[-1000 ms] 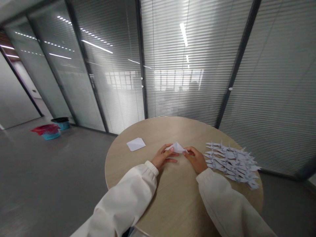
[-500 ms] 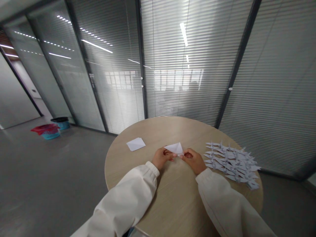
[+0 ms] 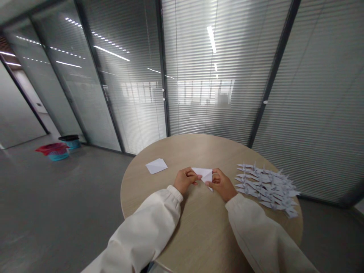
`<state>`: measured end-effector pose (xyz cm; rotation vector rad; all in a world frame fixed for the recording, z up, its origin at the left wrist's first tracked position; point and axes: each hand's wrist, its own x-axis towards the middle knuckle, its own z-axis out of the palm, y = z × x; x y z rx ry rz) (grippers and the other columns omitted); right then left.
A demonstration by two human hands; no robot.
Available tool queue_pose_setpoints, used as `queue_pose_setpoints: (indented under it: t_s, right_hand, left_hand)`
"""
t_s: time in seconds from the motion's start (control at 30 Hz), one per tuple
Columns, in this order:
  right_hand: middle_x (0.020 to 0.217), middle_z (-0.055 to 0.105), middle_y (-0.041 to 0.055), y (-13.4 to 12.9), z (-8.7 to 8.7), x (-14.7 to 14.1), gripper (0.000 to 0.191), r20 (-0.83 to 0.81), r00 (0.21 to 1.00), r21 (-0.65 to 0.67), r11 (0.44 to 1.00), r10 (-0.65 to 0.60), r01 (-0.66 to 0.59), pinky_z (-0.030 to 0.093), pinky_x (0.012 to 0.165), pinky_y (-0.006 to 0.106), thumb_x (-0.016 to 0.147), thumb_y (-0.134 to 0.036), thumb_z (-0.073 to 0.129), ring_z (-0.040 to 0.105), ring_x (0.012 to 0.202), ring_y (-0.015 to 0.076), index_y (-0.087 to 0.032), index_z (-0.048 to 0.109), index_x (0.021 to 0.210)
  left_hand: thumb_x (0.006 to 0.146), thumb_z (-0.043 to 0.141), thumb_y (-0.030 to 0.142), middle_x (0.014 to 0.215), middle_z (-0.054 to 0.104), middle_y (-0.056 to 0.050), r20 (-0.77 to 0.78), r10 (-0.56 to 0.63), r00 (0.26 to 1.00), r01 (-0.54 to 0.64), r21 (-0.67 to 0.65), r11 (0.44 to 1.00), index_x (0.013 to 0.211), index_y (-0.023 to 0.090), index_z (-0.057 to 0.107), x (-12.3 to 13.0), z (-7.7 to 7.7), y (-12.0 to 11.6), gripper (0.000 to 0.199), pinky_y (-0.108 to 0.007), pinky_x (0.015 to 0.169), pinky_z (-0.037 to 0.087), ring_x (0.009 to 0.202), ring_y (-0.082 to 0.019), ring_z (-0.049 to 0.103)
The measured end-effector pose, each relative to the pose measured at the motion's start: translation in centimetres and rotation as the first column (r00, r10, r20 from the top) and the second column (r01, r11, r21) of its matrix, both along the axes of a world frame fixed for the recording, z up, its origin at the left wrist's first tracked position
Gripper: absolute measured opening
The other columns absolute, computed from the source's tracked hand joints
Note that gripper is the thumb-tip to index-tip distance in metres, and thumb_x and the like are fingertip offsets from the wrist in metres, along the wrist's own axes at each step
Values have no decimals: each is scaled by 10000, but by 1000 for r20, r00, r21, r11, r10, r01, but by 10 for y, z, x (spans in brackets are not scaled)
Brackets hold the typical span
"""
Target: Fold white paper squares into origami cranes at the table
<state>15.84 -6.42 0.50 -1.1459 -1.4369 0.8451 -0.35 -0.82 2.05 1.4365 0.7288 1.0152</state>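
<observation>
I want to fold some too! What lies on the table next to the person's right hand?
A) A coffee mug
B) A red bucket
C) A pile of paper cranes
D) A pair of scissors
C. Many paper cranes lie together on the round wooden table, right beside the right hand, which grips the folded white paper.

I can read no words, labels, brands, numbers or signs anywhere, not even on the folded paper (image 3: 205, 174) I'm holding.
</observation>
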Motion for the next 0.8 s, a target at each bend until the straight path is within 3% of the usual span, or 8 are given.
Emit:
queue_pose_setpoints:
  t_s: [0.6, 0.7, 0.8]
  right_hand:
    - [696, 625, -12, -2, 1, 1, 251, 150, 987, 34, 998, -56, 52, 447, 566, 235, 632, -244, 596, 588, 611, 136, -196, 474, 846]
    - [705, 621, -17, -2, -1, 2, 224, 242, 958, 96, 986, -155, 136, 443, 563, 228, 650, -252, 575, 578, 596, 126, -211, 480, 849]
    - [714, 612, -23, -4, -1, 1, 234, 359, 900, 175, 965, -247, 195, 441, 580, 231, 664, -244, 557, 570, 603, 123, -225, 489, 887]
  left_hand:
    - [571, 690, 333, 838, 630, -106, 197, 308, 931, -283, -148, 948, 846, 114, 564, -13, 2, 13, 374, -209, 526, 464, 772, -175, 592]
    - [616, 651, 377, 907, 605, -112, 222, 260, 940, -213, -214, 953, 892, 138, 538, -9, 3, 8, 382, -267, 569, 493, 815, -188, 578]
    - [643, 619, 413, 942, 577, -97, 248, 108, 963, -25, -314, 949, 906, 160, 522, -3, 2, 1, 378, -330, 616, 510, 831, -191, 565]
